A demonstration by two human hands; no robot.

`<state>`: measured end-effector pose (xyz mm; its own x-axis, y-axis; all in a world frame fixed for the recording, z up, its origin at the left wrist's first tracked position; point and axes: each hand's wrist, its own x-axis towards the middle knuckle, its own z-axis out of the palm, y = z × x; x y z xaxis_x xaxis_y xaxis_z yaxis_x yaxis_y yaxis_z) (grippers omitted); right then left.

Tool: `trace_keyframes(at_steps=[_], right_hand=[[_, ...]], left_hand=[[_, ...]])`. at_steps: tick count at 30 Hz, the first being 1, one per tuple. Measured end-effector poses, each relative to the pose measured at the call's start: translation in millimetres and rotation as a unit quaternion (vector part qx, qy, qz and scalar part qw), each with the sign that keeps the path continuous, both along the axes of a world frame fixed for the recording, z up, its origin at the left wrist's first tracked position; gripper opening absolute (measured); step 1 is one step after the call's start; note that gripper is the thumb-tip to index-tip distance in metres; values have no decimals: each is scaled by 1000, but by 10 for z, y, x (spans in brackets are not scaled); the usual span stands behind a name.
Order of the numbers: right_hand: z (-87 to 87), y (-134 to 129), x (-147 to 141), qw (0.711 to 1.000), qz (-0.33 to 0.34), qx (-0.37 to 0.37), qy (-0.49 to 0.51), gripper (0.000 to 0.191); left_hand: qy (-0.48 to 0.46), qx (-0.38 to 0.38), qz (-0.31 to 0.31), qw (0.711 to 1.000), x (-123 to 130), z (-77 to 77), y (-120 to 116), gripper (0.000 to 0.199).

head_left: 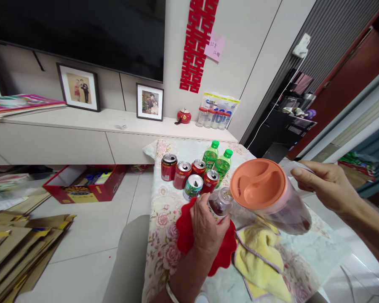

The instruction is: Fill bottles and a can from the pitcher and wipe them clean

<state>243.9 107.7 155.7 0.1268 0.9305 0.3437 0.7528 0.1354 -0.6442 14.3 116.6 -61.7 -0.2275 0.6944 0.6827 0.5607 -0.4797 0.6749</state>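
Observation:
My left hand (205,229) is wrapped round a clear bottle (223,200), uncapped, with dark liquid inside. Under it lies a red scalloped mat (225,252) on the floral tablecloth (164,235). By its handle, my right hand (326,183) grips a clear pitcher (287,214) with an orange lid (262,185). The pitcher is tilted left, its spout at the bottle's mouth, and dark liquid lies in its lower side. A folded yellow cloth (260,256) rests below the pitcher.
Behind the bottle stand several opened cans (182,174) and two green-capped bottles (222,164). The TV cabinet (129,128) at the back holds picture frames (150,102), a red pot (183,115) and red-lidded jars (210,118). Flattened cardboard (22,248) and a red box (85,189) lie on the floor.

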Motion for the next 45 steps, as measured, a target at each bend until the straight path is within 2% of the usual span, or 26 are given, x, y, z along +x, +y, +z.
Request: trace_keyframes(at_steps=[14,24,31,45], right_hand=[[-1,4,-15,1000,8,3,2,61],[12,25,11,1000,-7,-6,-17,64],[2,14,5,1000,14,-2,-10,60],[33,12,-45,1000,11,8,-21,64]], left_hand=[[-3,-9,0,1000,5,-24,2,79],[-2,-14,-9,1000,-15,-4,-15,78],[-7,-10,-2,1000,2,-16,-9,79],[-5,-11,-1,1000,2,-15,-8,81]])
